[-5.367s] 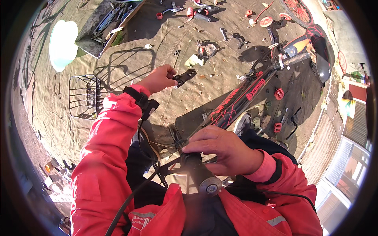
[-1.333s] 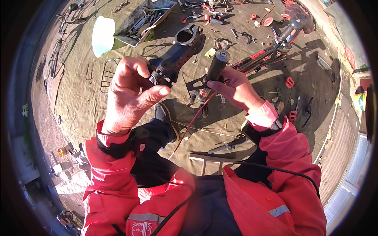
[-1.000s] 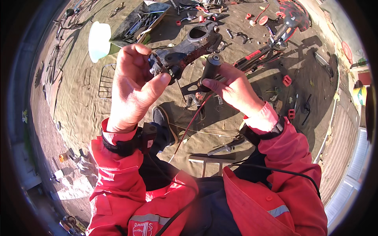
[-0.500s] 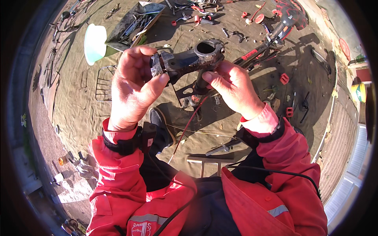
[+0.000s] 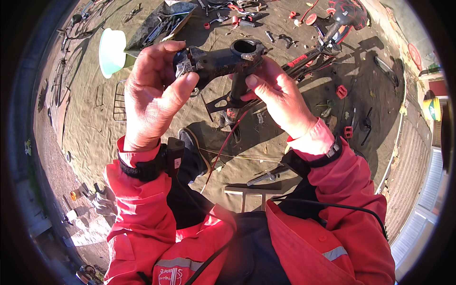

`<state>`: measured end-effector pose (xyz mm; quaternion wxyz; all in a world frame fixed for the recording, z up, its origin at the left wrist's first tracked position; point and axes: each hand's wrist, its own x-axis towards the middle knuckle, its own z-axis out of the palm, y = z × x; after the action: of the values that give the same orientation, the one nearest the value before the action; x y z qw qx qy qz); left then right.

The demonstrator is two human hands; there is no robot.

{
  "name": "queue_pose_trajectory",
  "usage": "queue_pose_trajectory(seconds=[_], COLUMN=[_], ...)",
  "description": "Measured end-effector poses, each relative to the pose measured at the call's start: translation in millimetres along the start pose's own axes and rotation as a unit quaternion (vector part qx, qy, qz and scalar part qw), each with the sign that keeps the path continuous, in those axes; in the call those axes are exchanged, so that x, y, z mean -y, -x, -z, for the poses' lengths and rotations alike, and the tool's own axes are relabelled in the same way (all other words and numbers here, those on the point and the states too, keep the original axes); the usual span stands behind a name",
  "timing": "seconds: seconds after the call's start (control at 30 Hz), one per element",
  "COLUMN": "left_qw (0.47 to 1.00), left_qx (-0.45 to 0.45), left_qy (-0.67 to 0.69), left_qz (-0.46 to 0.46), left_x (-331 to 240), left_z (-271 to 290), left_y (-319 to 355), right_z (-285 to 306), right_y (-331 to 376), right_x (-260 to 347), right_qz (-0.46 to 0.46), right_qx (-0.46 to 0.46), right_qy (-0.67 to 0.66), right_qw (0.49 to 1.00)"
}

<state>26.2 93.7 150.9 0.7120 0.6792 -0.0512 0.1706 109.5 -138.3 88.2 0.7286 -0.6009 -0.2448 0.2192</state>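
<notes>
Where sunlight falls, the ring-ended metal stem point(image 5: 219, 63) glints.

Ground sheet: I saw a wrinkled olive-brown cloth point(image 5: 90, 135) spread over most of the ground.
Left border: beyond the cloth I made out bare brownish ground point(image 5: 49, 152), bent by the lens.
Right border: a ribbed grey-brown strip point(image 5: 412, 161) ran alongside the cloth.
Far right: I had pale, white-framed panels point(image 5: 422, 209) in view; whether window or door, I couldn't tell.
Light: strong sun reached my feed, with hard dark shadows point(image 5: 382, 126) across the cloth's right side.
</notes>
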Motion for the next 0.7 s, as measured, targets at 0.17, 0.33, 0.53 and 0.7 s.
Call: queue_pose_trajectory(seconds=[0.17, 0.33, 0.53, 0.7], left_qw=[1.000, 1.000, 0.999, 0.996], left_qx=[-0.002, -0.003, -0.036, -0.081], left_qy=[-0.016, -0.019, 0.033, 0.046], left_qz=[0.007, 0.007, -0.017, 0.015], left_x=[-1.9, -3.3, 2.5, 6.2], left_z=[0.9, -0.7, -2.6, 6.8], left_y=[-0.4, -0.2, 0.3, 0.9], right_z=[0.0, 0.1, -3.7, -1.9], right_y=[-0.5, -0.5, -1.3, 1.3], right_x=[-4.0, -2.9, -5.4, -4.5], right_qz=[0.008, 0.001, -0.007, -0.012], right_qx=[-0.005, 0.003, -0.017, 0.006], right_qy=[-0.011, -0.013, -0.031, -0.009], right_qw=[1.000, 1.000, 0.999, 1.000])
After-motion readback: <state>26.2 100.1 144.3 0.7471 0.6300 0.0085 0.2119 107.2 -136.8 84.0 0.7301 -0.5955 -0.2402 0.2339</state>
